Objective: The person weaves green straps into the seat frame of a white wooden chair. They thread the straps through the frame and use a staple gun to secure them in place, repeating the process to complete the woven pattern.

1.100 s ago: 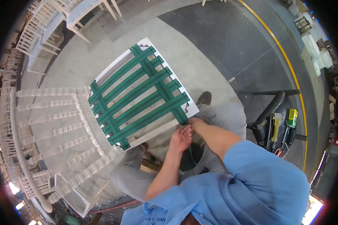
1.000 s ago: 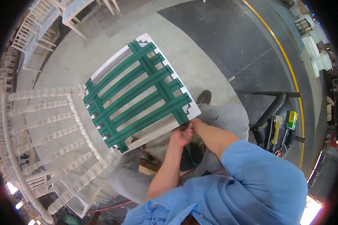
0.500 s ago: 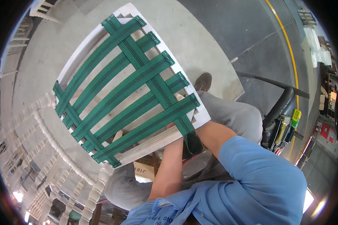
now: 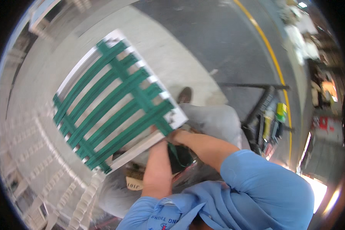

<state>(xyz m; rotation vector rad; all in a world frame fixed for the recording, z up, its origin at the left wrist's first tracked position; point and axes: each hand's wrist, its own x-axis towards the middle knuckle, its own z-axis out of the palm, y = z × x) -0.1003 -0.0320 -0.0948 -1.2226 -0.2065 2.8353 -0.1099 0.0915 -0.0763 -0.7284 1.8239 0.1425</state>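
Note:
A white wooden chair seat frame (image 4: 136,148) stands tilted in front of me, laced with woven dark green webbing straps (image 4: 115,96). It adjoins white turned spindles (image 4: 78,209) at the lower left. My left hand (image 4: 153,129) reaches in behind the near rail, mostly hidden by it; a bit shows in the gap above. My right hand (image 4: 175,135) is at the frame's near right corner, next to the end of a strap. Its fingers are blurred and partly covered. A loose green webbing tail (image 4: 176,153) hangs below that corner, between my forearms.
My grey-trousered knee (image 4: 214,117) and a brown shoe (image 4: 185,94) lie beyond the right forearm. A dark stand holds tools and a yellow-green item (image 4: 281,112) at the right. A cardboard piece (image 4: 134,183) sits below the frame. A yellow line (image 4: 265,40) crosses the floor.
My view has shifted, so the frame and arms sit farther left and the picture is blurred. My right hand has drawn out slightly from behind the frame's near corner.

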